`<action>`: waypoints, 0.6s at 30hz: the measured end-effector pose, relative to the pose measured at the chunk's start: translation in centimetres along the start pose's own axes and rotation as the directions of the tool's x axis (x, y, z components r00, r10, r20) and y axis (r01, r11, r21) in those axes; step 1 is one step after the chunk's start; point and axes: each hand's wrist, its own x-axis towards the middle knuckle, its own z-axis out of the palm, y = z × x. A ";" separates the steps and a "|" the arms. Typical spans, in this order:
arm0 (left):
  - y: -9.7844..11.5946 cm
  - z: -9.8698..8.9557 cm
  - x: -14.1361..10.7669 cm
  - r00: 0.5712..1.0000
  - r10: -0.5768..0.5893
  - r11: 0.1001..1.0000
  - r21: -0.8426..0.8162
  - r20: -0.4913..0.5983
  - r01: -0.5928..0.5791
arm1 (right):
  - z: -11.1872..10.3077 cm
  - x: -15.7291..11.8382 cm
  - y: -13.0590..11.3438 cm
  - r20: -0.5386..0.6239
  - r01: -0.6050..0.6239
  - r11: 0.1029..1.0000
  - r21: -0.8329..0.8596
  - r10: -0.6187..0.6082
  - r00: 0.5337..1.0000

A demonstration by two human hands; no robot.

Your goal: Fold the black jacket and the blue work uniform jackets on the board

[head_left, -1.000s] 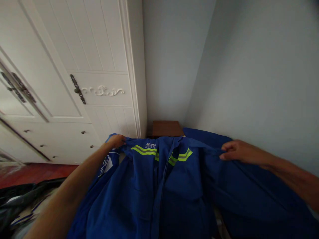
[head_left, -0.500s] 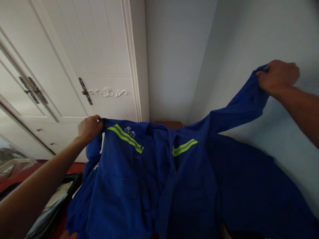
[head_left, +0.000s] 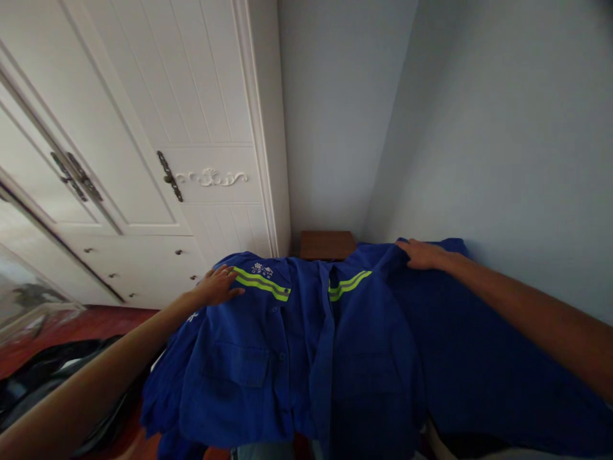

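Observation:
A blue work jacket [head_left: 297,332] is spread out before me with its front unbuttoned. It has yellow-green reflective strips across the chest, white printing above the one on the left, and a flap pocket below. My left hand [head_left: 221,285] lies on the shoulder at the left, fingers apart, partly over the end of the strip. On the opposite shoulder rests my right hand [head_left: 419,253], fingers stretched out flat on the cloth. Crumpled blue cloth [head_left: 172,390] with a white mark hangs at the left side. More dark blue cloth [head_left: 488,358] extends to the right, under my forearm.
A white wardrobe [head_left: 143,115] with dark metal handles stands at the left. Behind the jacket is a brown wooden surface [head_left: 327,245] in the corner by the grey wall [head_left: 502,128]. A black bag-like item [head_left: 57,358] lies on the red floor [head_left: 110,322].
Both hands have come down and let go of the raised shoulder and sleeve. The right hand moved left and down to the shoulder. The jacket now lies lower and flatter.

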 end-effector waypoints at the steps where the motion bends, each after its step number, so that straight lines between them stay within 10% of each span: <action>1: 0.4 0.7 -0.2 1.000 0.006 0.999 -0.035 0.011 -0.006 | 0.7 0.0 -0.4 0.014 0.032 0.999 -0.031 -0.032 0.999; 9: 5.2 6.2 -4.3 0.983 0.176 0.920 -0.346 -0.053 -0.183 | 2.1 1.3 -0.1 0.166 -0.011 0.988 -0.156 0.037 0.985; 12: 5.5 7.9 -5.2 0.988 0.150 0.912 -0.382 -0.037 -0.153 | 0.2 1.1 1.3 0.029 0.054 0.976 -0.210 -0.049 0.998; 15: 5.4 8.4 -5.3 0.987 0.159 0.920 -0.362 -0.010 -0.152 | -0.4 -0.4 4.2 -0.149 0.125 0.941 -0.314 -0.179 0.973; 18: 6.0 7.5 -5.0 0.990 0.134 0.928 -0.356 0.040 -0.111 | 2.2 -2.9 7.3 0.020 0.218 0.935 -0.280 -0.221 0.975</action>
